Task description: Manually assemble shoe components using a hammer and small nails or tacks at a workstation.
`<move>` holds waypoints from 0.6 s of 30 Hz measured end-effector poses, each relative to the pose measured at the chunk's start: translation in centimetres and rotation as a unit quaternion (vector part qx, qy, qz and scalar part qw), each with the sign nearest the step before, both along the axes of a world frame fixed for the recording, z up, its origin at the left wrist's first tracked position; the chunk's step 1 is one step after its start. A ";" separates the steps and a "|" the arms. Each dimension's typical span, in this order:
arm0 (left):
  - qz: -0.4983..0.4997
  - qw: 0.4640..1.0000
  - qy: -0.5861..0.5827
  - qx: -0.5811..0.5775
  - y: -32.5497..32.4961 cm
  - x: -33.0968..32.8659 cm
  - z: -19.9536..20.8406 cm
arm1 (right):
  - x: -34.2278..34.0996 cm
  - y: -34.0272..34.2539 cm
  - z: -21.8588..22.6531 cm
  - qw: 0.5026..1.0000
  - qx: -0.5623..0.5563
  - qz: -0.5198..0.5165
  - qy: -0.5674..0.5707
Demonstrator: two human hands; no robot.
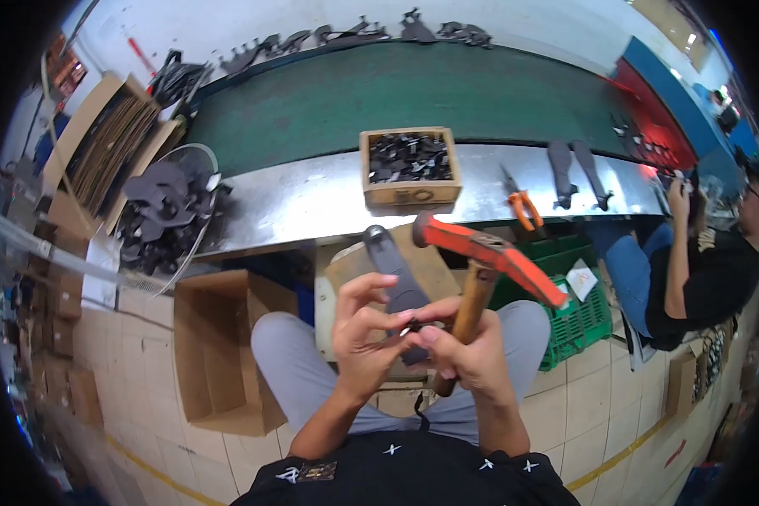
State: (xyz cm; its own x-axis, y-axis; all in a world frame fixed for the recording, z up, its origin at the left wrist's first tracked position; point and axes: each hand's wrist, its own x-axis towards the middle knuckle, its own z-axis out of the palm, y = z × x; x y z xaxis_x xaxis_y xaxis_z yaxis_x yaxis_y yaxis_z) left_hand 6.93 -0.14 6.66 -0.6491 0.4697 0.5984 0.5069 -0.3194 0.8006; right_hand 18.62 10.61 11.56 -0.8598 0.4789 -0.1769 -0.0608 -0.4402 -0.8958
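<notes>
My left hand (pixel 364 336) pinches a small dark part (pixel 411 325) with a bright metal bit, between thumb and forefinger. The fingertips of my right hand (pixel 472 354) meet it at the same part. That right hand also keeps hold of a hammer (pixel 476 299), its wooden handle upright in the grip and its orange-red head above the knuckles. Behind my hands a long dark grey piece (pixel 390 257) lies on a worn tan surface (pixel 434 271) between my knees. My fingers hide most of the small part and the piece's lower end.
Ahead on the metal ledge (pixel 278 202) stand a wooden box (pixel 413 196) of small dark clips, orange-handled pliers (pixel 524 209) and two dark pieces (pixel 562 173). A basket (pixel 215 169) of dark parts and an open carton (pixel 207 354) are left; a green crate (pixel 578 325) and co-worker (pixel 708 274) right.
</notes>
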 end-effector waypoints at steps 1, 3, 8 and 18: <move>-0.013 1.000 -0.001 0.008 -0.3 -0.3 -0.2 | -0.3 0.2 -0.3 1.000 0.017 0.016 -0.004; 0.032 0.994 0.066 -0.087 -0.5 -1.1 -0.9 | -1.0 0.6 -1.6 0.998 0.060 0.010 -0.011; 0.158 0.954 0.122 -0.225 1.9 -6.1 -4.4 | -3.3 2.7 -3.4 0.989 0.143 -0.021 -0.024; 0.023 0.970 0.008 -0.243 4.0 -7.7 -6.9 | -8.3 7.9 -7.8 0.931 0.364 0.008 0.034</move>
